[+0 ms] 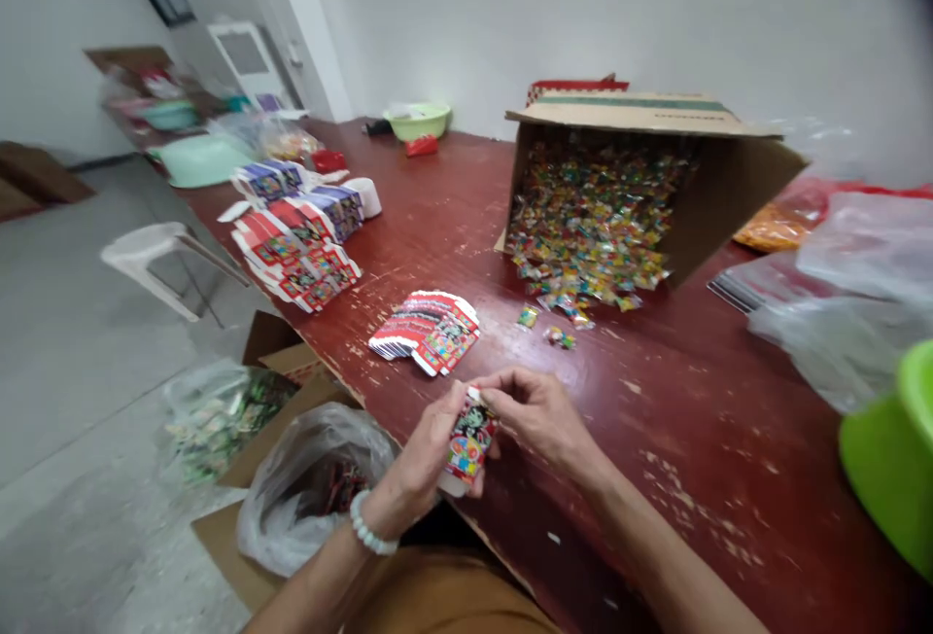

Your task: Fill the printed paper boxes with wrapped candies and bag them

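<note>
Both my hands meet over the near edge of a dark red wooden table [692, 420]. My left hand [423, 459], with a pale bead bracelet on the wrist, is closed around a small printed carton [470, 440] held upright. My right hand [535, 410] pinches the carton's top flap with its fingertips. Just beyond my hands lies a fanned stack of flat, unfolded cartons [427, 328]. A cardboard box [641, 187] lies on its side further back, spilling several small colourful packets [583, 264] onto the table.
Stacks of folded cartons [298, 235] sit at the left edge, with a tape roll [364, 194] and bowls [419, 119] behind. Clear plastic bags [860, 294] and a green basin [893, 459] are at the right. A bag-lined box [313, 488] and a white stool [156, 260] stand on the floor.
</note>
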Demonstrator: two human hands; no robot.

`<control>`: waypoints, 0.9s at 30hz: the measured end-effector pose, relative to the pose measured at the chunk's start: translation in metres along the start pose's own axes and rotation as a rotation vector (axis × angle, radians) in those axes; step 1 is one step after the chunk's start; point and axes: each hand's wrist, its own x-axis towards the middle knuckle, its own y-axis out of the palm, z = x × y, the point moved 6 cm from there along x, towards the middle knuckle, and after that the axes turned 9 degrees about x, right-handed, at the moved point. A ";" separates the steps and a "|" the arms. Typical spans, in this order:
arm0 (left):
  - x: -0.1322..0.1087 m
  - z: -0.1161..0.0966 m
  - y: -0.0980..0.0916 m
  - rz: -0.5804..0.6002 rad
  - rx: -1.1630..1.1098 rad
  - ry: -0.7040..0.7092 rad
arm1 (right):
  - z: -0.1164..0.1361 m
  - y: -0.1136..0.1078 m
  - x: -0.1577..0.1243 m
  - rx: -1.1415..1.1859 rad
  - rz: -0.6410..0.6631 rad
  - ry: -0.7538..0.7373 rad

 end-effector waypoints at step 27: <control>-0.054 0.061 -0.007 0.208 -0.161 -0.296 | 0.036 -0.145 0.056 -0.916 -0.562 -0.144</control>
